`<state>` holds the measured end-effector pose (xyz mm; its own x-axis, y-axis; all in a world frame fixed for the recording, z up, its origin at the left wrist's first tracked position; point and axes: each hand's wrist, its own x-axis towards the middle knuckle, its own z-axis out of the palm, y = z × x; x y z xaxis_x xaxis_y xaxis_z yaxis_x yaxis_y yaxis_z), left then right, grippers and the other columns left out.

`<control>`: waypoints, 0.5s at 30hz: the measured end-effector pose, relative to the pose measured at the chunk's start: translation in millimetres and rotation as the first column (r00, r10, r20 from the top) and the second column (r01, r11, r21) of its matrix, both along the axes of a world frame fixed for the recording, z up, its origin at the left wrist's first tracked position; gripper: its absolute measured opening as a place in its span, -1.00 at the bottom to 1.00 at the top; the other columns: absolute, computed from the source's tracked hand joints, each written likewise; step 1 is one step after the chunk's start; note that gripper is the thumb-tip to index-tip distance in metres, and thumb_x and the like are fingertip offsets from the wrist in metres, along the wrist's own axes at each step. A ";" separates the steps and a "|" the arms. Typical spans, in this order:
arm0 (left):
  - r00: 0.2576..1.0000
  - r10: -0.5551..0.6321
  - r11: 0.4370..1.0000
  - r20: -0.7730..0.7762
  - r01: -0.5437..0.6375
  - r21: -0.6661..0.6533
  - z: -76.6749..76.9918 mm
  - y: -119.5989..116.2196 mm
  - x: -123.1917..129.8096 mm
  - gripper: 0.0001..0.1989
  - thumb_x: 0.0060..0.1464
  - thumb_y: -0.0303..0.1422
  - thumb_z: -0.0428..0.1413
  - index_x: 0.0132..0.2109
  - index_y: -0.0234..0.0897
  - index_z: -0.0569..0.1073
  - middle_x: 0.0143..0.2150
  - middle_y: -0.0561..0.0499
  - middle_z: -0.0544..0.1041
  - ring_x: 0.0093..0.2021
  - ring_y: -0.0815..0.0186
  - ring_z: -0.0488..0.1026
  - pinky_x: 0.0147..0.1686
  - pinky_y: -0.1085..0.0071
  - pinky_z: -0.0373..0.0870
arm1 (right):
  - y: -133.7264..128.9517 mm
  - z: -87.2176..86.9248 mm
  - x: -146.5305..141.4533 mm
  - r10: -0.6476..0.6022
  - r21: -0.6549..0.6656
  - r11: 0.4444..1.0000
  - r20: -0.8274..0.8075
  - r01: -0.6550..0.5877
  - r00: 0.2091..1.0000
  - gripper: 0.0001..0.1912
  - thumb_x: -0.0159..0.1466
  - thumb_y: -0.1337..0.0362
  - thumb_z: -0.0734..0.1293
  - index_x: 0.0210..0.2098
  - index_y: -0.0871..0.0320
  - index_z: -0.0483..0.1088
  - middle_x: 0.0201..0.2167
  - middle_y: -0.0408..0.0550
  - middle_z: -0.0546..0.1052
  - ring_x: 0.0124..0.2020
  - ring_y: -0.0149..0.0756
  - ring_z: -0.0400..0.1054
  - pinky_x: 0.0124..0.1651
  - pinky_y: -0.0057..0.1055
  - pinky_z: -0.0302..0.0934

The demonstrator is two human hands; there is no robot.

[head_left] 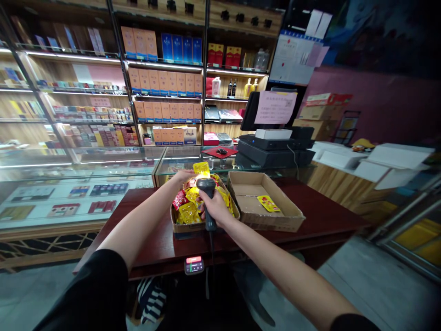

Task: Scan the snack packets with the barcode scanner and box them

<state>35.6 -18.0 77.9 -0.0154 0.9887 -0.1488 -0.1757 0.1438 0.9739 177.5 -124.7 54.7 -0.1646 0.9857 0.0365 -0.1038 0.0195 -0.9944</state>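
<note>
My right hand (216,207) is wrapped round the handle of a black barcode scanner (206,185), above a cardboard box (189,227) full of yellow and red packets (188,213). The scanner's light falls on a yellow packet (201,169), which my left hand (185,177) pinches by its left side at the back of that box. To the right stands a second cardboard box (285,223), with one yellow packet (268,203) lying inside it.
Both boxes rest on a dark red table (144,239). A glass display counter (138,172) runs behind and left. A monitor with a paper sheet (275,107) stands beyond the boxes. A small lit device (194,265) is at the table's front edge.
</note>
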 end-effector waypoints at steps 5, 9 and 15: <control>0.997 0.010 0.999 -0.075 -0.013 -0.040 2.8 -0.6 -1.0 -0.61 -0.39 -0.39 0.43 -0.35 -0.32 0.48 -0.48 0.08 0.52 -0.59 0.47 0.40 -0.51 0.52 0.39 | -1.4 1.7 1.5 0.003 -0.007 1.000 -0.010 -0.003 1.000 -0.70 0.14 0.08 0.34 -0.22 0.06 0.23 -0.34 -0.11 0.51 -0.67 -0.41 0.27 -0.73 -0.43 0.20; 0.995 -0.004 0.999 -0.097 0.001 -0.034 4.3 -2.1 -0.3 -0.63 -0.38 -0.40 0.43 -0.37 -0.32 0.48 -0.50 0.09 0.51 -0.61 0.47 0.40 -0.59 0.55 0.33 | 7.2 8.5 9.5 -0.036 0.039 0.998 -0.089 0.040 0.995 -0.70 0.14 0.11 0.36 -0.18 0.07 0.29 -0.30 -0.09 0.53 -0.58 -0.36 0.39 -0.66 -0.44 0.26; 0.994 -0.046 0.998 -0.097 0.041 -0.049 11.6 -6.8 8.4 -0.62 -0.37 -0.42 0.43 -0.32 -0.32 0.49 -0.42 0.01 0.56 -0.53 0.40 0.48 -0.55 0.53 0.36 | 51.6 30.7 43.5 -0.169 -0.017 0.985 -0.224 0.170 0.960 -0.77 0.20 0.13 0.36 -0.36 0.18 0.36 -0.48 -0.08 0.52 -0.56 -0.38 0.43 -0.50 -0.48 0.34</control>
